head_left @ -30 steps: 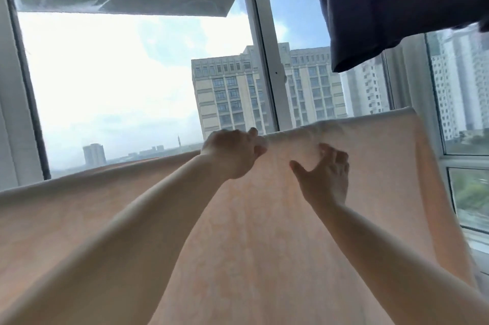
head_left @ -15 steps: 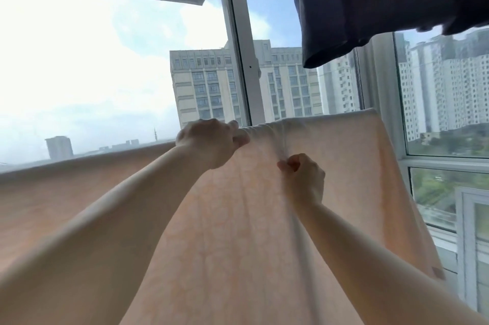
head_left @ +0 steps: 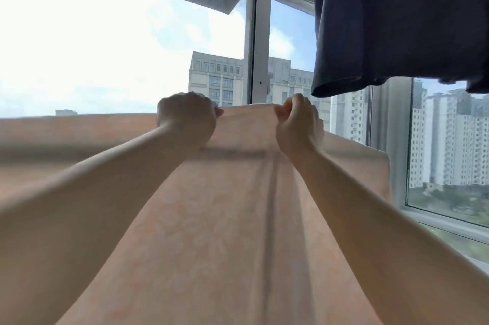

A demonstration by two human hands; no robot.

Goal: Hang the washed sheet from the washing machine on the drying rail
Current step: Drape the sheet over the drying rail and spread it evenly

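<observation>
1. Head view, nearest first: two bare forearms reach up and forward over the sheet (head_left: 225,232), a pale peach cloth that fills the lower frame and falls toward the person.
2. A long vertical crease runs down the sheet below the right hand; I judge it should be pulled flat before letting go, or the damp fold will dry slowly.
3. The left hand (head_left: 186,118) is fisted on the sheet's top edge, fingers curled over it.
4. The right hand (head_left: 299,120) is likewise clamped on that top edge, just beside the left, with a short taut span of cloth between them.
5. The rail itself is not visible; a dark horizontal band shows through the cloth just below the hands, which may be it, but I cannot tell.
6. The step in hand looks like spreading the top edge. To do it well, slide the hands apart along the edge, keep it level, and leave even lengths on both sides so the sheet does not slip off.
7. To the right the edge slopes down to a corner; that end wants lifting.
8. Above right hangs a dark garment (head_left: 397,20), apart from the sheet; keep the wet cloth clear of it.
9. Farthest is the window (head_left: 260,33), with tower blocks beyond.
</observation>
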